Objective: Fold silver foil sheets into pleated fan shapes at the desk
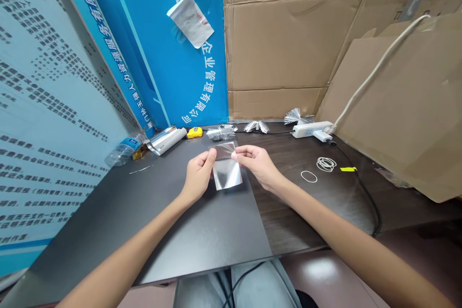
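A small shiny silver foil sheet (227, 174) is held up over the table, its upper part darker and more see-through looking. My left hand (199, 173) pinches its left edge between thumb and fingers. At the upper right corner, my right hand (257, 163) grips it with thumb and forefinger. Whether the sheet is one layer or several I cannot tell. Just behind it lies a bundle of silver foil strips (221, 133), gathered at the middle and fanned at its ends.
Along the back stand a plastic bottle (124, 150), a silver foil roll (168, 141), a yellow tape measure (194, 132), more fanned foil bundles (256, 127) and a power strip (312, 129). White rubber bands (326, 164) and a black cable (366, 192) lie right. Cardboard (281, 43) walls the back.
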Demonstrator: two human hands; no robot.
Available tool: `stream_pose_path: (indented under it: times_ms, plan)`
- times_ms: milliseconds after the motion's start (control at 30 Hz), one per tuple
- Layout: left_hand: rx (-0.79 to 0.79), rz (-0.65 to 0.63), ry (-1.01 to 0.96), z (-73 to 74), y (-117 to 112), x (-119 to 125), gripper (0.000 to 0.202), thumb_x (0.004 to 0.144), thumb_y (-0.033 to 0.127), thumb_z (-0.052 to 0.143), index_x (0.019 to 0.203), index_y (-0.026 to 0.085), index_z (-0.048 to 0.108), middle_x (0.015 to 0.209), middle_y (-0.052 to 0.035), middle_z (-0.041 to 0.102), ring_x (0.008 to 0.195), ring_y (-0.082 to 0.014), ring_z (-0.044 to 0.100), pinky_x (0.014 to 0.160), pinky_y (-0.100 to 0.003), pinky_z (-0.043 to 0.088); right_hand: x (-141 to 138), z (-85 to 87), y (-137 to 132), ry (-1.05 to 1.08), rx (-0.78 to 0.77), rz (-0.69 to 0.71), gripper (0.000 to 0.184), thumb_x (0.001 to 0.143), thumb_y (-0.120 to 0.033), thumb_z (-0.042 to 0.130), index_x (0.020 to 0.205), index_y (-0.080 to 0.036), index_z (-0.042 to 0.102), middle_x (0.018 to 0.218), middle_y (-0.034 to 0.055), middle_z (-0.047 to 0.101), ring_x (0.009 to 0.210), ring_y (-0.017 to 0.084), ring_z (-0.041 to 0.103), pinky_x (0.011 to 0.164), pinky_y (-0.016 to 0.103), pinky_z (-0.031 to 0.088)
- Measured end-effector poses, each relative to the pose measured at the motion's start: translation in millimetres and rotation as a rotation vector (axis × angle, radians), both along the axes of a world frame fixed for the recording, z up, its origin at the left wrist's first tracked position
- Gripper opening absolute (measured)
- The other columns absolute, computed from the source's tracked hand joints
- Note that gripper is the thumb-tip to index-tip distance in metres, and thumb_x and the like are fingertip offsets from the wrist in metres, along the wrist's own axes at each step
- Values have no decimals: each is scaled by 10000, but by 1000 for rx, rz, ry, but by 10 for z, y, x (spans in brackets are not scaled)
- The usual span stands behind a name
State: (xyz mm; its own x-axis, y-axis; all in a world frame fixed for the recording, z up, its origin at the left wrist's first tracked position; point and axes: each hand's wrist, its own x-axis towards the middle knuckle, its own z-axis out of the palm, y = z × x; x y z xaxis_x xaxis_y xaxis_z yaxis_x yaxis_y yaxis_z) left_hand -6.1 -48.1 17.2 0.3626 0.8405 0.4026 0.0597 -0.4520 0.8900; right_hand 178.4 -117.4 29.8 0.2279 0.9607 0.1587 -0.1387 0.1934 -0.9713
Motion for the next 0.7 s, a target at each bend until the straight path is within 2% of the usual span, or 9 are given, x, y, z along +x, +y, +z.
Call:
stream_pose_path:
  times_ms: [200, 300, 367, 467, 567, 700]
  plan:
    - [17, -16, 2, 8, 22, -19, 552, 966, 609, 571, 597, 203, 512, 540, 10, 504, 520, -137, 470, 537, -266, 384, 47, -53, 52, -17, 39, -28, 381, 703, -406, 918, 980, -189, 774, 963, 58, 763, 890, 178, 686, 898, 342, 542]
    - [38, -56, 22, 29, 39, -28, 518, 949, 537, 581, 559, 198, 536, 539, -8, 550, 546, -144, 508, 610, -275, 424, 75, -85, 73, -97, 64, -55, 350, 738, -414, 882, 987, -191, 779, 980, 68, 770, 896, 196, 694, 880, 352, 541]
    - [2, -105, 53, 26, 56, -22, 487, 928, 516, 596, 567, 192, 563, 555, -22, 592, 573, -153, 550, 656, -282, 448, 98, -89, 73, -214, 91, -99, 287, 790, -408, 828, 977, -196, 783, 977, 73, 776, 887, 210, 698, 856, 361, 543]
    - [-123, -213, 116, -12, 74, 13, 431, 891, 547, 641, 687, 169, 671, 596, -42, 654, 583, -166, 591, 656, -287, 468, 124, -73, 49, -497, 180, -208, 180, 877, -348, 718, 981, -222, 794, 963, 63, 777, 865, 216, 690, 832, 366, 536]
    - [-233, -291, 124, -59, 61, 55, 426, 878, 563, 684, 811, 144, 728, 673, -63, 706, 612, -169, 627, 650, -281, 479, 130, -70, 20, -751, 296, -297, 189, 927, -292, 645, 1024, -241, 800, 984, 61, 769, 893, 222, 687, 843, 368, 533]
    - [-349, -360, 9, -79, 10, 79, 415, 870, 558, 746, 911, 146, 741, 903, -94, 771, 735, -174, 700, 708, -275, 515, 115, -118, 3, -949, 392, -310, 245, 980, -267, 593, 1122, -250, 792, 1073, 83, 758, 1019, 253, 687, 930, 410, 534]
